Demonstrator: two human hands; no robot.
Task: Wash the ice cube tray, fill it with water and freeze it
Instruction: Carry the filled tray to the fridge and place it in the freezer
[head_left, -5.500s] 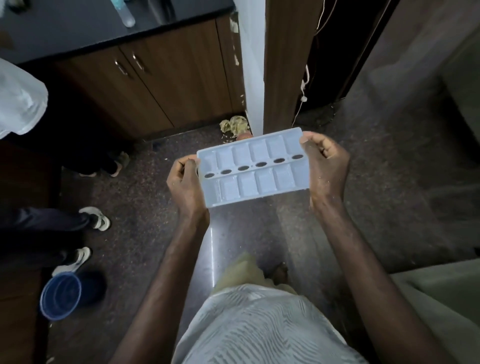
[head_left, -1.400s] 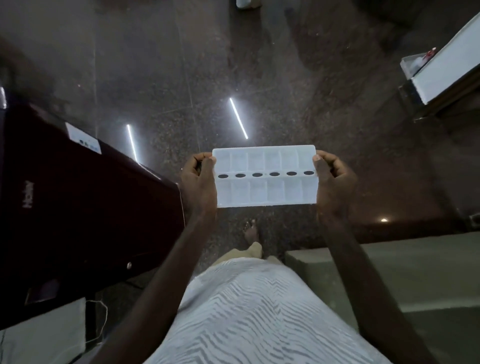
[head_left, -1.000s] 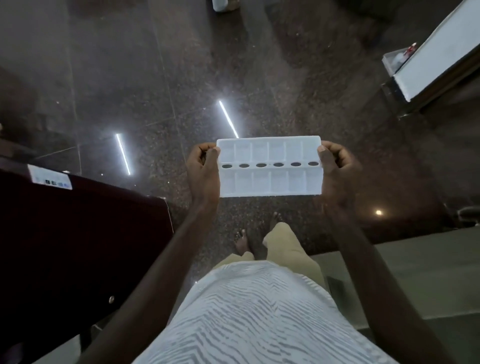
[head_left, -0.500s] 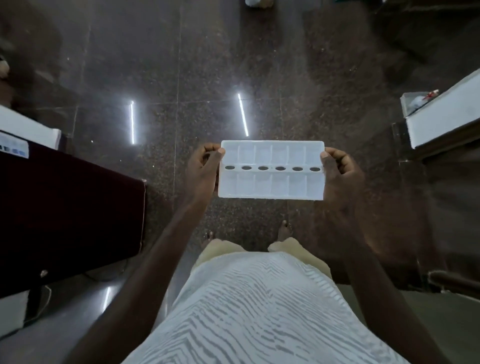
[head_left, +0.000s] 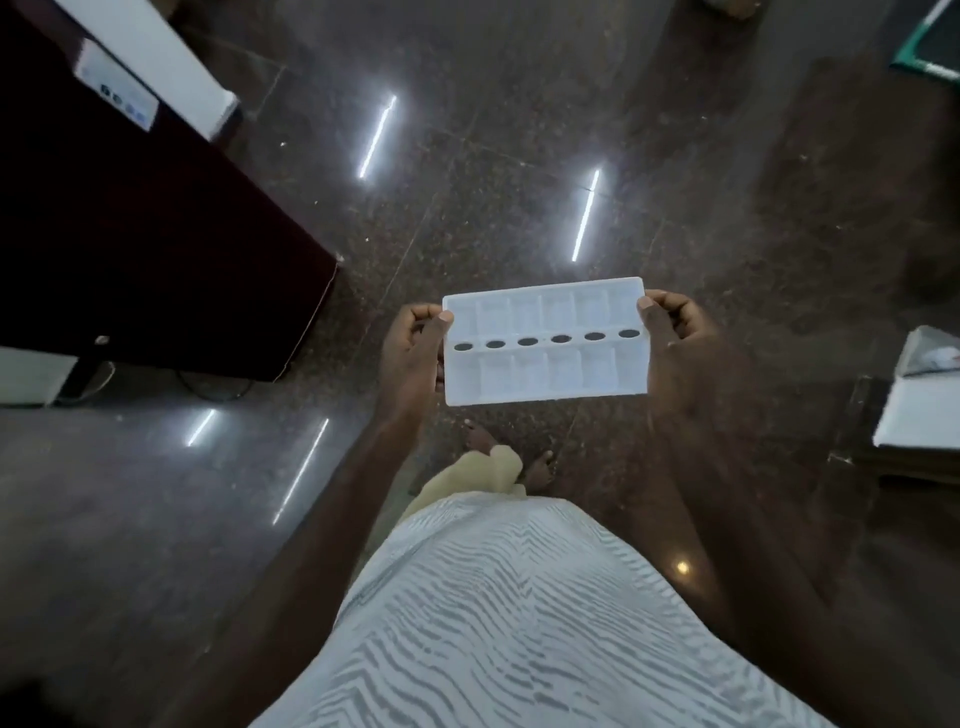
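Note:
A white plastic ice cube tray (head_left: 545, 374) with two rows of cells and a middle row of oval holes is held level in front of me, above the dark floor. My left hand (head_left: 413, 358) grips its left short end, thumb on the rim. My right hand (head_left: 675, 353) grips the right short end the same way. Whether the cells hold water cannot be told.
A dark maroon appliance (head_left: 130, 234) with a white sticker stands at the left, a cable on the floor beside it. A white-topped piece of furniture (head_left: 919, 410) is at the right edge. The polished dark granite floor (head_left: 493, 156) reflects ceiling lights. My bare feet (head_left: 537, 465) show below the tray.
I have walked from the kitchen cabinets into a room with a glossy floor and turned; the maroon appliance has shifted to the upper left. Both hands still hold the tray ends.

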